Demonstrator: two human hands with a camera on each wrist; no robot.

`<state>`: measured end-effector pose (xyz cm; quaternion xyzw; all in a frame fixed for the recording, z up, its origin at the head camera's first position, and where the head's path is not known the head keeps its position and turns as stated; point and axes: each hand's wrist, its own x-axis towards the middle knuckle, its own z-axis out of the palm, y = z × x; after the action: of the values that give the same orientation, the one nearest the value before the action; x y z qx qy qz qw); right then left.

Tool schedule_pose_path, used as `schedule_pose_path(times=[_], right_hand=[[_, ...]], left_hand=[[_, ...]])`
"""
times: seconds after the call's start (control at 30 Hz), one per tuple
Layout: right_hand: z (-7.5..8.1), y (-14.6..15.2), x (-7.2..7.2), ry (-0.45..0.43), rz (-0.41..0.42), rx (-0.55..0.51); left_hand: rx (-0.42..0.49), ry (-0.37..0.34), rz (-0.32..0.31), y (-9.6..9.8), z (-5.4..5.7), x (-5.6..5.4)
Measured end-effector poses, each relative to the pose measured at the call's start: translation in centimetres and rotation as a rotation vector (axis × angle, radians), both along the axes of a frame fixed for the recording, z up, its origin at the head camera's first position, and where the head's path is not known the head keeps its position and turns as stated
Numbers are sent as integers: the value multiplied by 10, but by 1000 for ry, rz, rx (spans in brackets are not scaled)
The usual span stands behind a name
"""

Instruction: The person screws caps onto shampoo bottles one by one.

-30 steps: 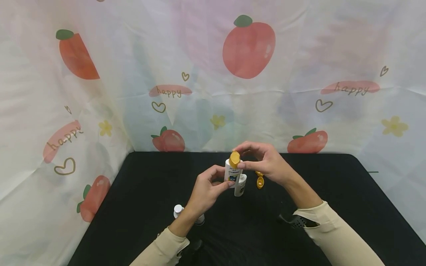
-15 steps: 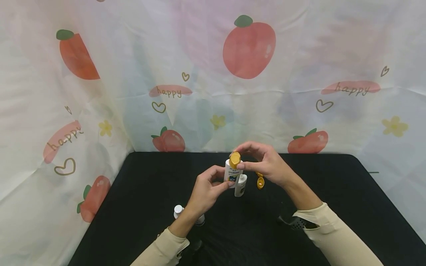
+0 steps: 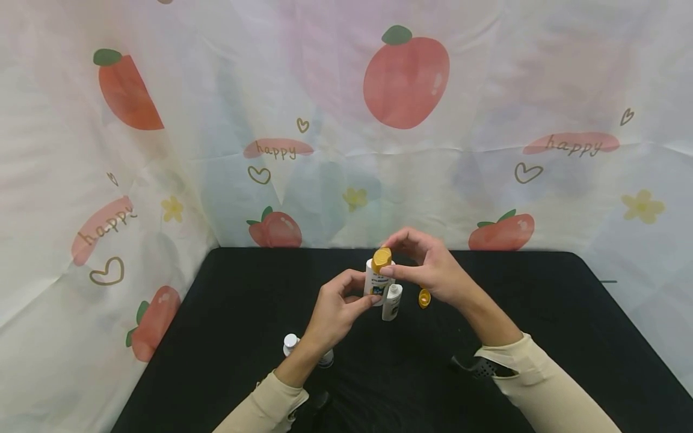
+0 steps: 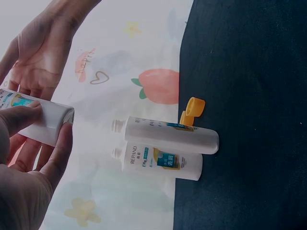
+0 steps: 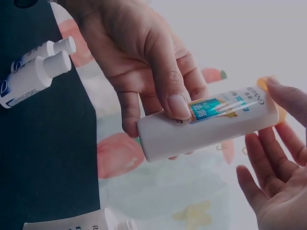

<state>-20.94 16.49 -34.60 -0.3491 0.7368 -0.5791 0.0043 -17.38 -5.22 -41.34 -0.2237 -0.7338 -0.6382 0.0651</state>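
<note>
In the head view my left hand [image 3: 338, 304] grips a white shampoo bottle [image 3: 372, 284] round its body and holds it up over the black table. The bottle's yellow flip cap [image 3: 382, 258] sits at its top, between the thumb and fingers of my right hand [image 3: 433, 267]. The right wrist view shows the labelled side of this bottle [image 5: 168, 136], with the left thumb pressed on it. Whether the cap is fully seated cannot be seen. Two capless white bottles [image 4: 170, 136] [image 4: 165, 165] stand side by side behind it in the left wrist view.
Two loose yellow caps [image 4: 195, 107] lie on the table [image 3: 260, 288] beyond the capless bottles. Two white-capped bottles [image 5: 31, 79] stand at the left, partly hidden by my left forearm in the head view. A printed curtain [image 3: 325, 90] hangs behind the table.
My right thumb and fingers have shifted slightly round the yellow cap, and the cap looks slightly turned. One loose cap is now hidden behind the right hand. The left hand stays put.
</note>
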Motion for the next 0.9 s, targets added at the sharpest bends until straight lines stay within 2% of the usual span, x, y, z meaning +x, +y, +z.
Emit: schedule_pose_path(times=[0.47,0.73,0.9], right_hand=[[0,-7,5,24,-53,-28],[-2,-11,6,51,-119,-27],[-4,-10,4,74,-96,-30]], left_hand=[[5,9,1,1,-1,0],[12,17,10,1,0,0],[15,21,27,0,1,0]])
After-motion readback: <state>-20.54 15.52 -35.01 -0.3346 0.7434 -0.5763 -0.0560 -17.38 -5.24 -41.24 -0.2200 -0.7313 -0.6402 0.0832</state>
